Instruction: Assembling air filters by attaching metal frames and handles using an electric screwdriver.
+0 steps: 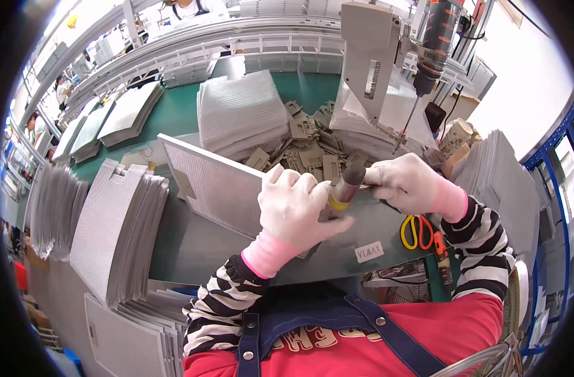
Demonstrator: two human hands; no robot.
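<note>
A grey framed mesh panel [218,188] stands tilted on its long edge across the green table. Around its right end is my white-gloved left hand [296,207], fingers curled over the top and thumb stretched to the right. My right hand [409,182], gloved too, is closed on a hammer-like tool [348,183]. The tool has a dark, round head with a yellow end, slightly blurred. Its head is right beside my left fingers, over the panel's right end; whether they touch I cannot tell. My left hand hides that end of the panel.
Grey plastic parts [312,147] lie heaped behind the panel. Beyond stands a wrapped stack [240,110]. More mesh panels [120,220] lean at left. Yellow-and-red scissors [417,232] and a white label [369,252] lie near the front edge. A powered screwdriver [435,47] hangs at upper right.
</note>
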